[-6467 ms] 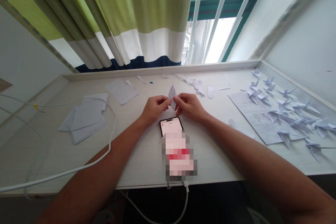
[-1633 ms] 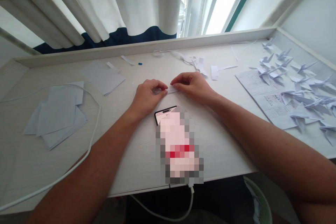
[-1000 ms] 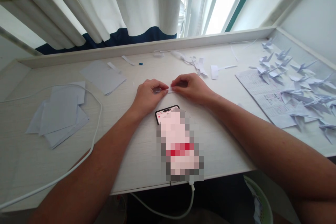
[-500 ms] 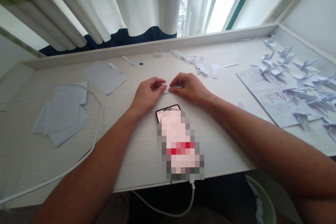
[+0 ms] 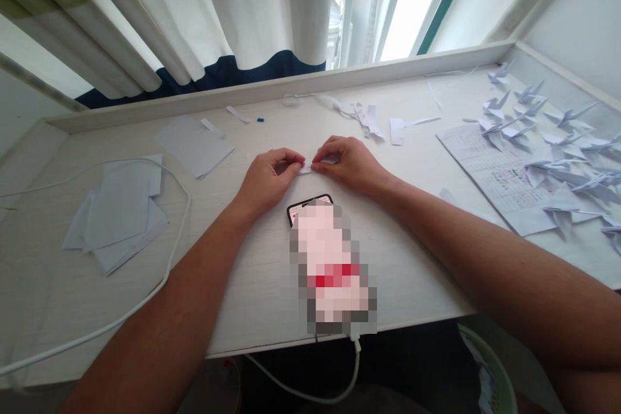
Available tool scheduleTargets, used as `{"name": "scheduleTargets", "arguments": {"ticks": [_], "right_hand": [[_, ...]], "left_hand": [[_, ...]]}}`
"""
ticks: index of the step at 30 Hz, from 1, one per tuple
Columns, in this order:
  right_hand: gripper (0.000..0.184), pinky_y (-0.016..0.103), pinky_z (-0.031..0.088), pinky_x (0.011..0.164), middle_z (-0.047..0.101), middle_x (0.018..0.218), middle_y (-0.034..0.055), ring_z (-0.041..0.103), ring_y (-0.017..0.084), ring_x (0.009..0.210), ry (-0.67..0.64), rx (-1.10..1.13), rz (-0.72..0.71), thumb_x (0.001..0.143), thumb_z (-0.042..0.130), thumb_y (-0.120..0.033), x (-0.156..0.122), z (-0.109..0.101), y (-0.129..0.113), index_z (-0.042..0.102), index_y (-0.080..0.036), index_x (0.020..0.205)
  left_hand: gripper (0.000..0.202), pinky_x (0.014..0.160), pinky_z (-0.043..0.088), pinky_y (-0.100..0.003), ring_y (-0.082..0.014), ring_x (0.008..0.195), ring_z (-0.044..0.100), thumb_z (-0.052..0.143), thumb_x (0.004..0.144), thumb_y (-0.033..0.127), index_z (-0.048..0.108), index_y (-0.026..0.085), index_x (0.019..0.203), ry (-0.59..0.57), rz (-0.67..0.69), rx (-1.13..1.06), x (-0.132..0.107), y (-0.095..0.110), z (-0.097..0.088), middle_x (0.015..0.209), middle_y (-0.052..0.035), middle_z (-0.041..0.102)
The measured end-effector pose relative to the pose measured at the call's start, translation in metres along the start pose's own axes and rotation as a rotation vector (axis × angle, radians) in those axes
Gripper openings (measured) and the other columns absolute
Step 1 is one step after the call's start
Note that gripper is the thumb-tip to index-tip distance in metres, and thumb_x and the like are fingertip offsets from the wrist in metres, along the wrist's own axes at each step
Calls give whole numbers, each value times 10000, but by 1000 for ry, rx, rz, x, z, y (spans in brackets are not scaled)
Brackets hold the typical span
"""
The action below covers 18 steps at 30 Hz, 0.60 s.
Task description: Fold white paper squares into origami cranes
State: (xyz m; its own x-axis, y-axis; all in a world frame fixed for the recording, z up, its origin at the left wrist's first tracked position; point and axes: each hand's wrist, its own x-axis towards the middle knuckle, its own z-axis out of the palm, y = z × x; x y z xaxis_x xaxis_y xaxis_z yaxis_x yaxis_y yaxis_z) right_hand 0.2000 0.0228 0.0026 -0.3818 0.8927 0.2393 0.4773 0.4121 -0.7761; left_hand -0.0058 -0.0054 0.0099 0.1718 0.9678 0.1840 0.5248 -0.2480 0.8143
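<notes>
My phone (image 5: 310, 202) lies at the front edge of the desk (image 5: 242, 297), and a white cable (image 5: 186, 213) runs over the left part. Just behind the phone, near the middle of the desk, my left hand (image 5: 269, 180) and my right hand (image 5: 353, 165) meet. Both have the fingers curled in and pinch a small folded paper (image 5: 305, 169), which lies flat on the desk. Loose sheets (image 5: 121, 213) lie toward the left edge, paper cranes (image 5: 548, 155) toward the right edge, and paper scraps (image 5: 371, 121) near the far edge.

Left hand (image 5: 268, 179) and right hand (image 5: 350, 165) on small folded paper (image 5: 305, 169) above phone (image 5: 297, 209)
</notes>
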Motion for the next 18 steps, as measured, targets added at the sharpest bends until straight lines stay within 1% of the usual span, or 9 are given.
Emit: {"name": "scheduleTargets", "arguments": {"ticks": [5, 8, 10, 13, 18], "right_hand": [[99, 346, 508, 839, 740, 955, 67, 690, 219, 895, -13, -12, -24, 853, 751, -254, -1, -1, 0, 822, -191, 878], [114, 352, 497, 866, 724, 975, 66, 674, 232, 949, -39, -41, -81, 867, 748, -268, -1, -1, 1, 832, -218, 924], [107, 358, 488, 876, 714, 984, 68, 660, 239, 971, -47, -61, -111, 871, 749, -271, -1, -1, 2, 833, -225, 920], [101, 367, 469, 879, 707, 981, 68, 644, 244, 970, -49, -101, -113, 882, 742, -279, 1, 1, 4, 823, -218, 891], [124, 390, 449, 905, 698, 987, 74, 628, 254, 979, -56, -170, -103, 910, 704, -287, 4, 4, 4, 802, -211, 896]], "left_hand": [[212, 947, 554, -374, -223, 942, 733, 705, 826, 243, 738, 179, 1026, 25, 11, 3, 0, -4, 2, 972, -60, 797], [208, 957, 545, -382, -228, 954, 727, 690, 831, 229, 745, 186, 1026, 16, 30, 42, 1, -6, 4, 985, -55, 798], [205, 960, 542, -380, -230, 963, 725, 682, 834, 224, 750, 187, 1024, 14, 38, 48, 1, -6, 4, 993, -55, 799], [204, 948, 548, -370, -229, 954, 727, 676, 834, 217, 757, 183, 1018, 10, 36, 35, 2, -5, 4, 987, -57, 801], [197, 942, 550, -365, -229, 943, 724, 677, 822, 207, 774, 194, 993, 7, 27, 61, 3, 0, 3, 965, -43, 804]]}}
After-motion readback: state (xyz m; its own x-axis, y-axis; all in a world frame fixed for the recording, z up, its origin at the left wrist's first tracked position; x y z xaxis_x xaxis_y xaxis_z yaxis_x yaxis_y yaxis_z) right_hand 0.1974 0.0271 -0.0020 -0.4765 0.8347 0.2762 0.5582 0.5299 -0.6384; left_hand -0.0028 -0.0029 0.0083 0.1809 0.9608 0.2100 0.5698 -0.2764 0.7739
